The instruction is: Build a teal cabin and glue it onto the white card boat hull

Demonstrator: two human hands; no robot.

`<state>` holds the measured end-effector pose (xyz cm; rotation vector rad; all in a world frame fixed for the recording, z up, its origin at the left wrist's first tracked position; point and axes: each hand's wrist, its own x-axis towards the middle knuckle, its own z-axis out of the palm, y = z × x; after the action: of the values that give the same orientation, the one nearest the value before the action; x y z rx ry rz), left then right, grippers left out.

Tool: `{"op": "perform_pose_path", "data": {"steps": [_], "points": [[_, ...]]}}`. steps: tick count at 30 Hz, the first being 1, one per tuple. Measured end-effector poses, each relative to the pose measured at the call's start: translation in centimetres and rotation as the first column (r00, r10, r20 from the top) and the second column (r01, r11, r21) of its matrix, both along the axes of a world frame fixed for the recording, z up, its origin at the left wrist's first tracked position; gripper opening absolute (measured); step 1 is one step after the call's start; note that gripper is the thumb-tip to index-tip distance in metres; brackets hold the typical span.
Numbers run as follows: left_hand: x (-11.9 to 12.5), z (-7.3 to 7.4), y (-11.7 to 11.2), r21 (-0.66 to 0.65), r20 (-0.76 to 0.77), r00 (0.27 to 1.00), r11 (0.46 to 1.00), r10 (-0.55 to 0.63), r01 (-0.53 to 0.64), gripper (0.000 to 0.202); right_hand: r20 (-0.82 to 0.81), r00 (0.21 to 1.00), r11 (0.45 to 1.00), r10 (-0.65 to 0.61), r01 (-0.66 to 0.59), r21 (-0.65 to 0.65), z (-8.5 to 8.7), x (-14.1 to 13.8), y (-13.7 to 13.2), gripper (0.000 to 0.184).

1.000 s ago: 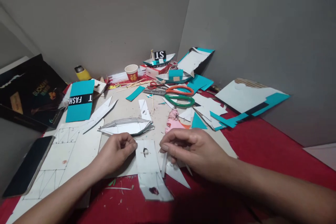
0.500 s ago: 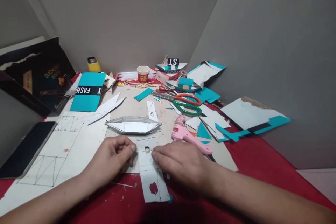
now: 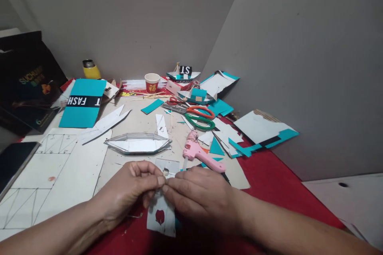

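My left hand [image 3: 136, 181] is closed in a pinch, and what looks like a short, thin wooden stick [image 3: 164, 172] pokes up at its fingertips. The fingers of my right hand [image 3: 200, 193] are pressed together and meet the left fingertips; anything between them is hidden. Under both hands lies a white card strip [image 3: 167, 223] with fold lines, a dark hole near its far end and a ragged hole through which the red cloth shows. Just beyond the hands rests a boat-shaped card hull [image 3: 143, 144], white inside with grey sides.
A pink glue gun [image 3: 199, 151] and scissors [image 3: 200, 121] lie to the right among teal and white card scraps [image 3: 217, 146]. Farther back are a paper cup [image 3: 152, 83], wooden sticks [image 3: 149, 96] and small card boats [image 3: 196, 95]. A phone [image 3: 18, 163] lies at the left.
My hands have come together over the strip, the fingertips now meeting where before they were apart on either side of the hole. The view has turned slightly right.
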<state>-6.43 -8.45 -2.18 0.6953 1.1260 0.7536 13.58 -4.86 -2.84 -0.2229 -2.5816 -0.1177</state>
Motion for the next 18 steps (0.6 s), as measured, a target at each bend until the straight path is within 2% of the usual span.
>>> {"op": "perform_pose_path", "data": {"steps": [2,3,5,7,10,12,14,16,18], "points": [[-0.4,0.1,0.1,0.045,-0.066,0.998,0.999,0.024,-0.021,0.029,-0.041,0.995,0.995,-0.086,0.084,-0.044,-0.1,1.6,0.2,0.019],[-0.6,0.2,0.2,0.076,-0.106,0.994,0.997,0.035,-0.027,0.029,-0.053,0.983,0.983,-0.174,0.170,-0.068,-0.2,2.5,0.4,0.020],[-1.0,0.1,0.1,0.154,-0.189,0.981,0.988,0.051,-0.022,0.028,0.014,0.924,0.919,-0.382,0.381,-0.096,-0.6,4.4,0.8,0.029],[-1.2,-0.2,-0.1,0.218,-0.253,0.967,0.976,0.033,0.023,0.026,0.133,0.849,0.845,-0.512,0.525,-0.099,-1.2,5.9,1.1,0.037],[-1.0,-1.1,-0.5,0.255,-0.329,0.944,0.961,-0.014,0.103,0.018,0.271,0.785,0.783,-0.557,0.605,-0.143,-2.0,6.5,1.4,0.029],[-0.7,-1.7,-0.6,0.288,-0.395,0.918,0.945,-0.029,0.154,0.014,0.311,0.757,0.750,-0.575,0.639,-0.169,-2.3,6.1,1.7,0.017],[-0.5,-2.1,-0.7,0.329,-0.477,0.878,0.921,-0.030,0.210,0.010,0.316,0.738,0.726,-0.596,0.664,-0.182,-2.5,5.7,2.1,0.012],[-0.5,-2.3,-0.6,0.361,-0.559,0.829,0.894,-0.021,0.266,0.009,0.304,0.739,0.713,-0.601,0.668,-0.212,-2.8,5.5,2.5,0.013],[-0.5,-2.4,-0.5,0.379,-0.617,0.787,0.872,-0.012,0.311,0.012,0.282,0.766,0.723,-0.578,0.641,-0.257,-2.9,5.7,2.8,0.016]]}}
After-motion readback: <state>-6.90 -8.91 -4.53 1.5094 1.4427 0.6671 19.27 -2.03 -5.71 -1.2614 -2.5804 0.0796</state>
